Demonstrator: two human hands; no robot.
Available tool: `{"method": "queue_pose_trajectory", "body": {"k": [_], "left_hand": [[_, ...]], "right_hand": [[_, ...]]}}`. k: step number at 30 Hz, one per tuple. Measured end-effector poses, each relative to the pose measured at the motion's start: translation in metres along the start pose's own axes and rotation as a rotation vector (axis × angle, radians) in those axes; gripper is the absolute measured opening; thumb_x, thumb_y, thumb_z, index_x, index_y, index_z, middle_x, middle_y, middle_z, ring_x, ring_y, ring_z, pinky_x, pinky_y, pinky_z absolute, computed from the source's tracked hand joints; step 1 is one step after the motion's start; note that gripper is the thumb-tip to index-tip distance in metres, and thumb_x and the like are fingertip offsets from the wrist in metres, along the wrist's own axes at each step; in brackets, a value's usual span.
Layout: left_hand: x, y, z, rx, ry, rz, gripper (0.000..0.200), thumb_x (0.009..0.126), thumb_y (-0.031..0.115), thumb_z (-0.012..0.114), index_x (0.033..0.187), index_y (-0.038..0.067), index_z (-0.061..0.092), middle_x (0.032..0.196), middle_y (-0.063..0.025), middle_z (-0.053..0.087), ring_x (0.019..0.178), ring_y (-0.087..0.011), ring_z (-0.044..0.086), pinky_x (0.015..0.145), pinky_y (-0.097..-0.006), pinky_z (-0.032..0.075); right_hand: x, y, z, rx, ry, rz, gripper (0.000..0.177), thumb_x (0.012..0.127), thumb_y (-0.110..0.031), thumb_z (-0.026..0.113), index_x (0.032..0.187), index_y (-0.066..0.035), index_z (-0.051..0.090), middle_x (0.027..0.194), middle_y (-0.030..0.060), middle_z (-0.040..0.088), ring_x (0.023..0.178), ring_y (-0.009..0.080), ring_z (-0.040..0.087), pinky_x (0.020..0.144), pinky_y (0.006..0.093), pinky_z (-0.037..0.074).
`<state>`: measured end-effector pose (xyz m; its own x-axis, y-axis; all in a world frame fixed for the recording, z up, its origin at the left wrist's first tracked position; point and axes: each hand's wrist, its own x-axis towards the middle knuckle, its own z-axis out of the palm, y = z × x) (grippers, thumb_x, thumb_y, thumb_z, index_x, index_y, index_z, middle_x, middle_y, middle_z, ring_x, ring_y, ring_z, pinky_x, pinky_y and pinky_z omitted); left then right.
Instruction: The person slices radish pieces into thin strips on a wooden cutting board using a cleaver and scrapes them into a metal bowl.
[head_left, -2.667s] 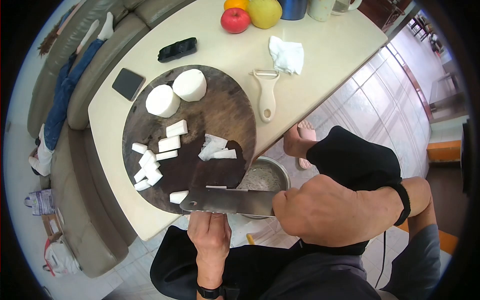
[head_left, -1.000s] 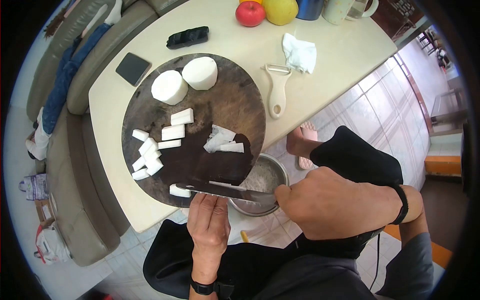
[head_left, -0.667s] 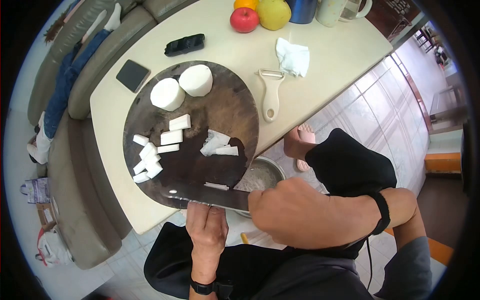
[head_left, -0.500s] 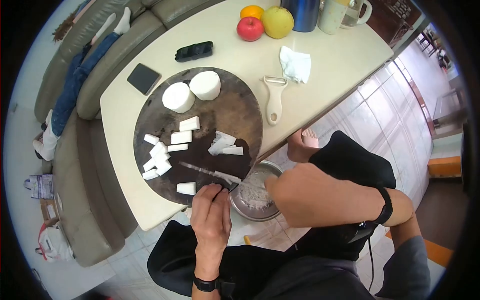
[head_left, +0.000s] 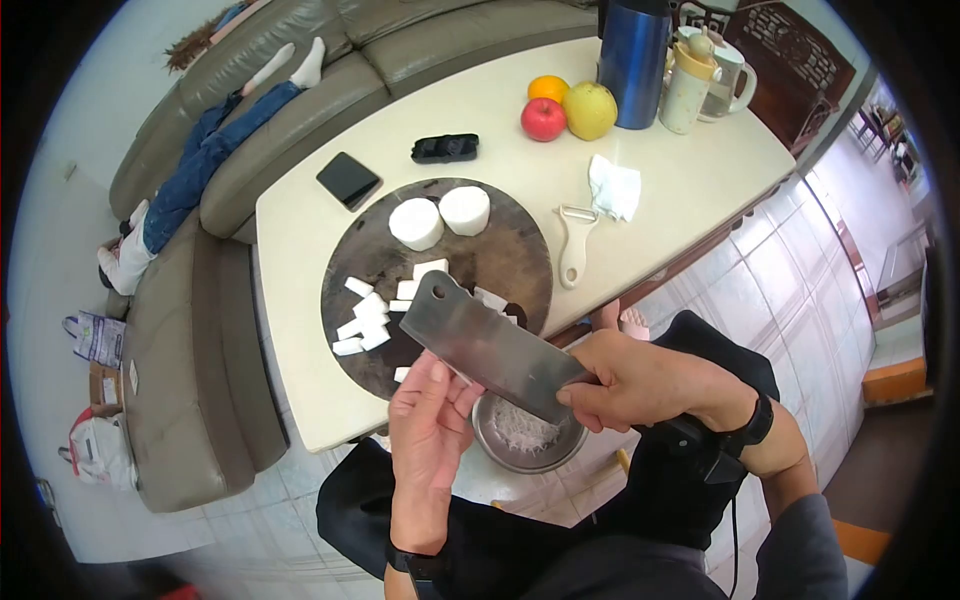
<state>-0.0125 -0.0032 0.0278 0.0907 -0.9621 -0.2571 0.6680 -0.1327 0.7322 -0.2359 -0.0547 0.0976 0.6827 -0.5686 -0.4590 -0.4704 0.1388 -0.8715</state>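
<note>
My right hand (head_left: 635, 385) is closed round the handle of a wide cleaver (head_left: 490, 350), its blade face turned up over the board's near edge. Beneath the blade, my left hand (head_left: 430, 410) is turned palm up, its fingertips near the edge; whether they hold a piece is unclear. White blocks (head_left: 370, 308) and two thick white rounds (head_left: 416, 224) lie on the round dark board (head_left: 500, 262). Thin slices (head_left: 490, 299) are partly covered by the blade. Below the cleaver, a metal bowl (head_left: 530, 462) holds white shreds (head_left: 522, 428).
On the table (head_left: 300, 300) are a phone (head_left: 348, 180), a black object (head_left: 445, 148), a peeler (head_left: 577, 245), a tissue (head_left: 614, 187), fruit (head_left: 543, 119), a blue flask (head_left: 634, 65) and a jug. A person (head_left: 185, 190) lies on the sofa (head_left: 190, 400).
The cleaver has come up off the board and turned to show its broad face. My left hand has turned palm up. The view has shifted, so the table appears lower and further right.
</note>
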Motion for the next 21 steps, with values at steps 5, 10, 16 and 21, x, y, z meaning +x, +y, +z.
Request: {"method": "queue_pose_trajectory", "body": {"k": [5, 10, 16, 21], "left_hand": [[0.003, -0.006, -0.012, -0.108, 0.021, -0.078, 0.025, 0.094, 0.005, 0.056, 0.119, 0.001, 0.059, 0.106, -0.0104, 0.067, 0.089, -0.0168, 0.068, 0.078, -0.0317, 0.059], [0.001, -0.006, -0.006, -0.043, 0.133, -0.076, 0.025, 0.094, 0.005, 0.058, 0.117, -0.001, 0.059, 0.104, -0.0127, 0.067, 0.089, -0.0192, 0.068, 0.077, -0.0317, 0.060], [-0.010, -0.004, 0.000, 0.209, 0.009, -0.158, 0.027, 0.094, 0.004, 0.056, 0.120, -0.003, 0.058, 0.108, -0.0162, 0.067, 0.093, -0.0209, 0.068, 0.078, -0.0286, 0.057], [-0.015, -0.014, -0.001, 0.493, -0.105, -0.175, 0.030, 0.093, -0.002, 0.053, 0.123, -0.003, 0.058, 0.110, -0.0152, 0.068, 0.096, -0.0165, 0.066, 0.080, -0.0242, 0.052]], "right_hand": [[0.003, 0.004, 0.002, 0.067, -0.008, -0.027, 0.030, 0.089, -0.015, 0.049, 0.064, 0.001, 0.056, 0.053, 0.0046, 0.055, 0.045, 0.0115, 0.053, 0.046, 0.0262, 0.043], [0.001, 0.010, -0.004, 0.073, 0.049, -0.053, 0.028, 0.089, -0.015, 0.050, 0.067, 0.001, 0.057, 0.055, 0.0033, 0.057, 0.044, 0.0093, 0.052, 0.045, 0.0245, 0.042], [-0.004, 0.008, -0.010, 0.155, 0.213, -0.117, 0.023, 0.087, -0.012, 0.052, 0.069, 0.001, 0.059, 0.055, 0.0026, 0.058, 0.044, 0.0079, 0.053, 0.043, 0.0236, 0.040], [-0.004, 0.011, -0.012, 0.125, 0.231, -0.126, 0.027, 0.087, -0.015, 0.052, 0.066, 0.000, 0.058, 0.051, 0.0023, 0.056, 0.044, 0.0084, 0.052, 0.044, 0.0239, 0.039]]}}
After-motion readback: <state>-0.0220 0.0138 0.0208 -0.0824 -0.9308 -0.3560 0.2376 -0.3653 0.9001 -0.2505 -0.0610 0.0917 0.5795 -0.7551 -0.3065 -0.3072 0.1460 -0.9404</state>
